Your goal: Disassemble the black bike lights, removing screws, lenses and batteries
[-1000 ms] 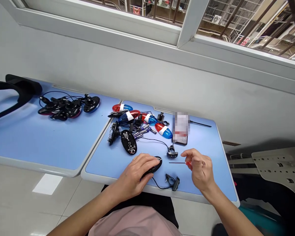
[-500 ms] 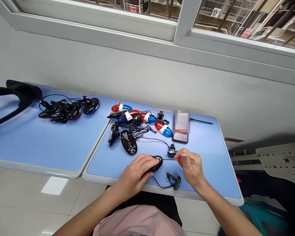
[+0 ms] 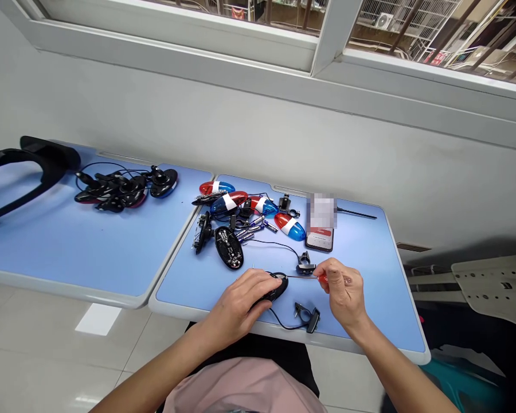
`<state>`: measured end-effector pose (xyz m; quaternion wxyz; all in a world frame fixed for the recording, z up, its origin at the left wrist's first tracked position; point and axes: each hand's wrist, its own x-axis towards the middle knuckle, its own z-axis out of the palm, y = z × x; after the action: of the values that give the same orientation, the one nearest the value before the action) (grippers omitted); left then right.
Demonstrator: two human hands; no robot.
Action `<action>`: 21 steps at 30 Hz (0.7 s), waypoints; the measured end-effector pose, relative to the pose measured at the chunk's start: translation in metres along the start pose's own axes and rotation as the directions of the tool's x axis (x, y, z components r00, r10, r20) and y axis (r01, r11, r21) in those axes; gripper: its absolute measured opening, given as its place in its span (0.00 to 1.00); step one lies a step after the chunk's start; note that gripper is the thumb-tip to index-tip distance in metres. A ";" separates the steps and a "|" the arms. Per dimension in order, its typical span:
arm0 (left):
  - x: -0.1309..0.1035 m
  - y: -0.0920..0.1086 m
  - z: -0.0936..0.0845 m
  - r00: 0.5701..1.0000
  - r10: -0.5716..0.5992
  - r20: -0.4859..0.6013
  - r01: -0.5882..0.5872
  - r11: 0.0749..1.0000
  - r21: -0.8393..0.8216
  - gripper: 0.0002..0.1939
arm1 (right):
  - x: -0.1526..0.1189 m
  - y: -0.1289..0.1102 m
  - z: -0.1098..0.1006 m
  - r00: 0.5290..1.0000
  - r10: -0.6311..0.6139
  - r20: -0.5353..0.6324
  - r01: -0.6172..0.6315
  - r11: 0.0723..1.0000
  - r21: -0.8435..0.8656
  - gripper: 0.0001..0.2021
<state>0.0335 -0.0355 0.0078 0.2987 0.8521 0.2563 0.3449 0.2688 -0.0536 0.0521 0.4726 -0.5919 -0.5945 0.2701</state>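
Observation:
My left hand (image 3: 245, 299) is closed over a black oval housing (image 3: 278, 291) near the table's front edge. In my right hand (image 3: 343, 292) is a red-handled screwdriver (image 3: 301, 277), its fingers wrapped round the handle. The shaft points left and its tip is at the housing's right end. A black cable runs from the housing to a clamp with a small black box (image 3: 313, 320). Behind my right hand lies another black clamp (image 3: 305, 264). An open black oval housing (image 3: 229, 248) with visible inner parts rests to the left.
Red-and-blue covers (image 3: 289, 226), batteries (image 3: 250, 229) and black clamps lie at the back. Right of them is a phone (image 3: 320, 240), with a thin black rod (image 3: 358, 213) beyond. Assembled black units (image 3: 133, 191) and a black curved frame (image 3: 47, 172) occupy the left table.
The view has shifted slightly, so the tables appear a little further right. My left hand still holds the housing, and my right hand still grips the screwdriver, its tip still at the housing.

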 end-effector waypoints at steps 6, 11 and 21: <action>0.001 0.001 -0.001 1.000 0.004 -0.011 -0.004 1.000 -0.006 0.22 | 0.002 0.001 -0.003 0.979 0.201 -0.029 -0.193 0.966 0.173 0.31; 0.001 0.001 -0.001 1.000 0.002 -0.004 -0.002 1.000 -0.004 0.22 | 0.004 0.012 0.003 0.897 0.440 -0.040 -0.401 0.848 0.346 0.33; 0.001 0.000 -0.001 1.000 0.014 -0.010 -0.014 1.000 -0.001 0.22 | 0.006 0.016 0.009 0.781 0.623 0.049 -0.552 0.650 0.522 0.33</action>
<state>0.0334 -0.0349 0.0083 0.2954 0.8520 0.2518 0.3513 0.2686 -0.0431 0.0361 0.5368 -0.6224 -0.2436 0.5149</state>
